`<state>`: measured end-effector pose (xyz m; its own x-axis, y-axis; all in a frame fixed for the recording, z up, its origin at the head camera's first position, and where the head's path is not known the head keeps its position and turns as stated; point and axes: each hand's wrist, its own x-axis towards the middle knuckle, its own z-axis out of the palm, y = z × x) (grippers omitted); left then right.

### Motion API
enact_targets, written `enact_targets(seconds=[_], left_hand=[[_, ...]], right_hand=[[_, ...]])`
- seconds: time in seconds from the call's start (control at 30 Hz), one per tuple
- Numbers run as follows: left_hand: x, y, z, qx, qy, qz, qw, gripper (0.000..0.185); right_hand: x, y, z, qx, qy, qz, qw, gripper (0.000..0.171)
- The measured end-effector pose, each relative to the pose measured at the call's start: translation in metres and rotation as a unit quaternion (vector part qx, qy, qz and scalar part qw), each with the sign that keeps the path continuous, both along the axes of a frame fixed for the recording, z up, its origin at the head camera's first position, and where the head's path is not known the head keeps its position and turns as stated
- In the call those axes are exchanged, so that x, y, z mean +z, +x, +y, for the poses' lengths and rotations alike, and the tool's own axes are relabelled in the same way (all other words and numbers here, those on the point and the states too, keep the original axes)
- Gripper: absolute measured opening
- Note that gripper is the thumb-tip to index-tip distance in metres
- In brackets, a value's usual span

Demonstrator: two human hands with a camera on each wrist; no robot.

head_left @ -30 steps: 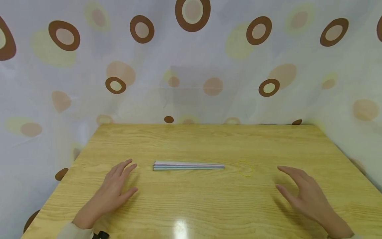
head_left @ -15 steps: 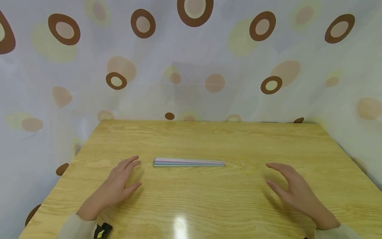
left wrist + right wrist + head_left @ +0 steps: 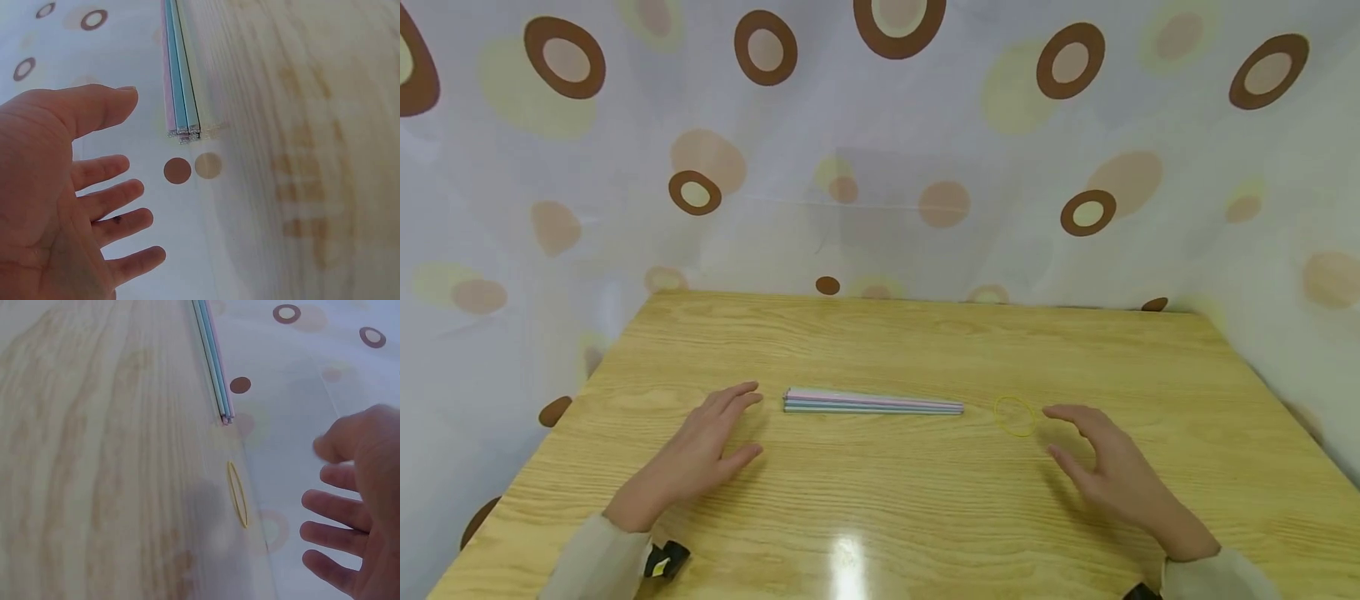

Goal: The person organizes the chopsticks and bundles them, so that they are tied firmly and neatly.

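Observation:
A bundle of pastel straws [image 3: 872, 402] lies flat across the middle of the wooden table [image 3: 880, 350]. Its left end shows in the left wrist view as straws [image 3: 179, 81], its right end in the right wrist view as straws [image 3: 214, 359]. A thin yellow rubber band [image 3: 1016, 416] lies just right of the bundle, also seen as a rubber band [image 3: 237, 493]. My left hand [image 3: 711, 442] hovers with straight fingers just left of the straws, holding nothing. My right hand [image 3: 1093, 454] is spread open, fingertips close to the band without touching it.
A curtain [image 3: 880, 150] printed with brown and yellow rings hangs behind and around the table. The table's far edge runs along the curtain. A small black device [image 3: 666, 560] sits at my left sleeve.
Both hands have moved forward and inward: the left toward the straws' left end, the right toward the rubber band. The straws and band have stayed where they were.

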<state>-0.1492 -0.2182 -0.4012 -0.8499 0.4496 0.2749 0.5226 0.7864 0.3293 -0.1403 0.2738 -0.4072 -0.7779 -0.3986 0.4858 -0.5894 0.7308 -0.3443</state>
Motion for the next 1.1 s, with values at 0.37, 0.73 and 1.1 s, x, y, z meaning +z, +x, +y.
enact_targets(seconds=[0.37,0.73,1.1], left_hand=[[0.002,-0.003,0.006,-0.004,0.009,0.001,0.9999,0.052],[-0.004,-0.008,0.017,-0.020,0.005,0.004,0.9998,0.052],[-0.002,-0.012,0.019,-0.015,-0.008,-0.006,0.9998,0.053]], right_hand=[[-0.003,-0.009,-0.012,0.041,0.013,-0.006,0.999,0.047],[0.001,-0.015,-0.018,0.049,0.023,-0.010,0.998,0.044],[0.000,-0.025,-0.029,0.060,0.004,-0.044,0.997,0.037]])
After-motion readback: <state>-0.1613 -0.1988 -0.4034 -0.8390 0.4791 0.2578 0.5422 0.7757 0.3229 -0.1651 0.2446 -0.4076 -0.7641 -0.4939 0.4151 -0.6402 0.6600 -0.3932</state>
